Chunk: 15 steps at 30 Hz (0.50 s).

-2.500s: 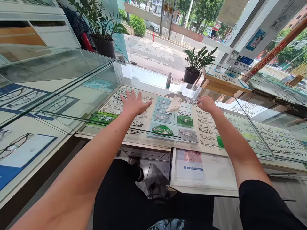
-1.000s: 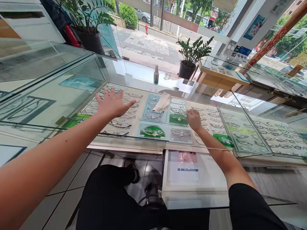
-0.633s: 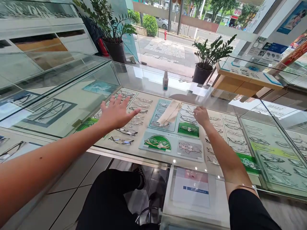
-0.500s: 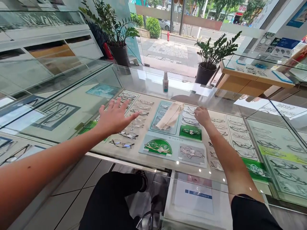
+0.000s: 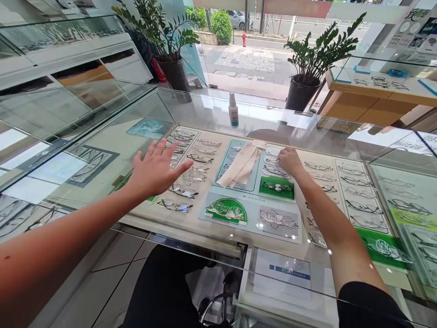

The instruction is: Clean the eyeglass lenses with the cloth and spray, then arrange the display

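My left hand (image 5: 155, 168) is open, palm down with fingers spread, over the glass counter top at the left. It holds nothing; rows of eyeglasses (image 5: 201, 158) lie beneath the glass near its fingertips. Further right, my right hand (image 5: 290, 161) rests on the glass with its fingers curled in. Whatever its fingers may hold is hidden. Just left of that hand lies a folded beige cloth (image 5: 240, 166), apart from it. A small white spray bottle (image 5: 233, 111) stands upright behind the cloth.
The glass display counter (image 5: 205, 102) holds several eyeglass frames, some on green cards (image 5: 277, 187). A drawer (image 5: 249, 282) with papers is by my legs. Two potted plants (image 5: 174, 73) stand beyond the counter. A second display case (image 5: 378, 95) is at the right.
The view has tilted down and shifted slightly. Both hands keep nearly the same pose, left spread and right curled. Cloth and bottle appear to stay in place on the glass.
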Tool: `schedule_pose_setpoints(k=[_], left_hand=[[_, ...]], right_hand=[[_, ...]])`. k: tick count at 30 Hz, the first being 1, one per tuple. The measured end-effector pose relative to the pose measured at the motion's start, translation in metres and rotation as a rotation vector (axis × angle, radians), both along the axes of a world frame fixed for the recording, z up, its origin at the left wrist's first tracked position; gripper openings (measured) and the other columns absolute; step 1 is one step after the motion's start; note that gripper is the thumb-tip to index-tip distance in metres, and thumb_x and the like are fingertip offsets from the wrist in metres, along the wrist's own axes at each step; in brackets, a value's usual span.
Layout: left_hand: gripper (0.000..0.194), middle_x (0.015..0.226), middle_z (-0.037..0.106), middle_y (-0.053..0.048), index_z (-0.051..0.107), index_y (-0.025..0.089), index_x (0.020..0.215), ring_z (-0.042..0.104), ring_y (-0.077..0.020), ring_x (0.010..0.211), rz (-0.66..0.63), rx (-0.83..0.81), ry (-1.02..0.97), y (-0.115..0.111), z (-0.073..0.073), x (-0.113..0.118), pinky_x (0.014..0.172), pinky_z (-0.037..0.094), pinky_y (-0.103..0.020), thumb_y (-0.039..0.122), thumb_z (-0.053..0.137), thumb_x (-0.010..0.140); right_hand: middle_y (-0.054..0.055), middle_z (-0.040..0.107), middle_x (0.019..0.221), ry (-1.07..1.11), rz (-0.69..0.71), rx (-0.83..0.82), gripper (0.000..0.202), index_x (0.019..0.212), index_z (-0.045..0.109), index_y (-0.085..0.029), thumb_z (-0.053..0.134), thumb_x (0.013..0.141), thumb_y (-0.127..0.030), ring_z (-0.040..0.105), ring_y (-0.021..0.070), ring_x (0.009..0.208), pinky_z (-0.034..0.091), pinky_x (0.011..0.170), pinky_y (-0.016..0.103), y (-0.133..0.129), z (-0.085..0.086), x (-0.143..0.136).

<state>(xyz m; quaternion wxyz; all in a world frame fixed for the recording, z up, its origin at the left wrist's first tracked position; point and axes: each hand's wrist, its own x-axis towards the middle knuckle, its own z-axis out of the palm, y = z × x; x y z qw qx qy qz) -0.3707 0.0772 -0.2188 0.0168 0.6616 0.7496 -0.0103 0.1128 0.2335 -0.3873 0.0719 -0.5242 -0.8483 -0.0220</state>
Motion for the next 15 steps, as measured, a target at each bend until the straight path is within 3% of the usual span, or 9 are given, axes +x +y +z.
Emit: schedule_pose_setpoints(k=[6,11,15], left_hand=[[0.108,0.198,0.011,-0.013,0.023,0.021,0.190,0.010,-0.0400,0.184,0.005,-0.010,0.015,-0.0008,0.0037,0.0035,0.143,0.016,-0.073,0.088,0.017,0.105],[0.110,0.198,0.010,-0.013,0.023,0.021,0.190,0.010,-0.0399,0.184,-0.003,-0.006,0.016,-0.0024,0.0031,0.0030,0.142,0.016,-0.074,0.089,0.014,0.104],[0.112,0.198,0.011,-0.013,0.023,0.020,0.190,0.010,-0.0402,0.184,-0.013,0.001,-0.006,-0.0032,0.0030,0.0020,0.142,0.015,-0.075,0.090,0.013,0.103]], right_hand=[[0.020,0.085,0.126,-0.006,-0.031,-0.022,0.033,0.108,0.091,-0.015,0.059,0.103,-0.020,0.062,0.0409,0.133,0.040,0.121,0.056,-0.0014,-0.0012,0.0016],[0.018,0.082,0.141,-0.014,-0.065,-0.037,0.040,0.123,0.089,-0.013,0.058,0.105,-0.032,0.059,0.0421,0.142,0.038,0.126,0.057,-0.0016,0.0028,0.0038],[0.019,0.077,0.152,-0.039,-0.104,-0.052,0.048,0.134,0.085,-0.012,0.050,0.106,-0.031,0.055,0.0446,0.149,0.036,0.128,0.061,0.0016,0.0054,0.0049]])
